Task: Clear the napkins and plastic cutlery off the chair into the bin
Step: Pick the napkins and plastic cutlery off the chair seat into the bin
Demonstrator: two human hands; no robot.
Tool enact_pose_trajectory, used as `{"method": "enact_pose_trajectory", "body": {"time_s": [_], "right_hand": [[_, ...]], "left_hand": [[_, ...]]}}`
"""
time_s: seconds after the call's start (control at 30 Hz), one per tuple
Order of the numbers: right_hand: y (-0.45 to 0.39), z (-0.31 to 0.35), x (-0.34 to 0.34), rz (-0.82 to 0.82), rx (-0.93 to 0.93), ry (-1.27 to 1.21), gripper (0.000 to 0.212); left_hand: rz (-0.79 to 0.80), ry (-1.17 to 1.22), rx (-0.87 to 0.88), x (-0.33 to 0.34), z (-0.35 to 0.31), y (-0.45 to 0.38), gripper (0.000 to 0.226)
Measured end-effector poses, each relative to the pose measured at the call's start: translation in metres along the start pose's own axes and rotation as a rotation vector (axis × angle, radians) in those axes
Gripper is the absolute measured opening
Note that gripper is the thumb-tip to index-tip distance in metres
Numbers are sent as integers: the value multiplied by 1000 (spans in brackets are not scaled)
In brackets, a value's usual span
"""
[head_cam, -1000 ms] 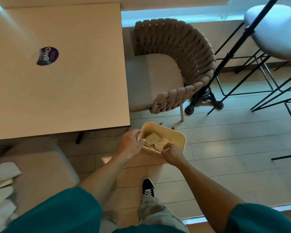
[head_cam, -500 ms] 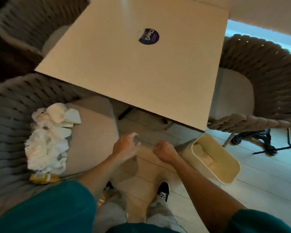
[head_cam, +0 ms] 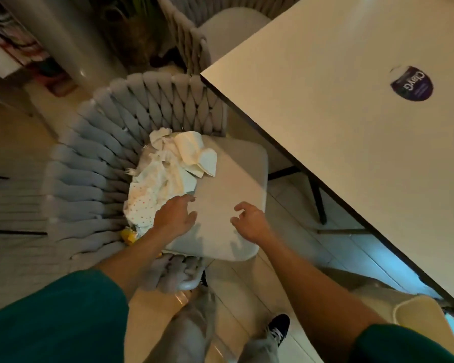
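A heap of crumpled white napkins (head_cam: 165, 176) lies on the back of the woven grey chair (head_cam: 95, 179), against its backrest. A white plastic fork (head_cam: 131, 172) pokes out at the heap's left edge, and a yellow wrapper (head_cam: 129, 235) lies at its near end. My left hand (head_cam: 174, 217) hovers at the near edge of the napkins, fingers loosely spread and holding nothing. My right hand (head_cam: 249, 222) is above the bare seat cushion (head_cam: 228, 184), fingers relaxed and empty. The cream bin (head_cam: 419, 313) stands on the floor at lower right, partly hidden by my right sleeve.
A pale square table (head_cam: 351, 113) with a dark round sticker (head_cam: 412, 83) overhangs the chair's right side. A second woven chair (head_cam: 215, 30) stands beyond. My legs and a dark shoe (head_cam: 279, 327) are on the tiled floor below.
I have turned left from the bin to the chair. Both hands, which were at the bin a second ago, now reach over the seat, the left one arriving at the napkin heap.
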State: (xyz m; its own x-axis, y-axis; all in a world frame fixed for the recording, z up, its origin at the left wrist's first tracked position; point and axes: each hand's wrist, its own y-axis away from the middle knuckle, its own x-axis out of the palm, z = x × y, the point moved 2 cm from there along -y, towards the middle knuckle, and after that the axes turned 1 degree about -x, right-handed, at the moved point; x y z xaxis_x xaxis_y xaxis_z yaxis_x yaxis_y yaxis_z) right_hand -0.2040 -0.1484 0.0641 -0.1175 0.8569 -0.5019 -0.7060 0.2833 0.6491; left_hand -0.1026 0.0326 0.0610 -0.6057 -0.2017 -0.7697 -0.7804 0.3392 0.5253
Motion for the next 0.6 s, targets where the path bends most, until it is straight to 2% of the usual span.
{"method": "enact_pose_trajectory", "body": {"time_s": [0.1,0.33,0.6], "right_hand": [[-31,30,12,-23,-37,35,42],[-118,77,29,-63,-90,141,66],[-208,85,58,-176,-150,250,65]], "left_hand": [[-3,-22,17,-12,24,-26,43],[-23,-122,188,-25,52,-98,51],[1,-389,443,2,56,-155,62]]}}
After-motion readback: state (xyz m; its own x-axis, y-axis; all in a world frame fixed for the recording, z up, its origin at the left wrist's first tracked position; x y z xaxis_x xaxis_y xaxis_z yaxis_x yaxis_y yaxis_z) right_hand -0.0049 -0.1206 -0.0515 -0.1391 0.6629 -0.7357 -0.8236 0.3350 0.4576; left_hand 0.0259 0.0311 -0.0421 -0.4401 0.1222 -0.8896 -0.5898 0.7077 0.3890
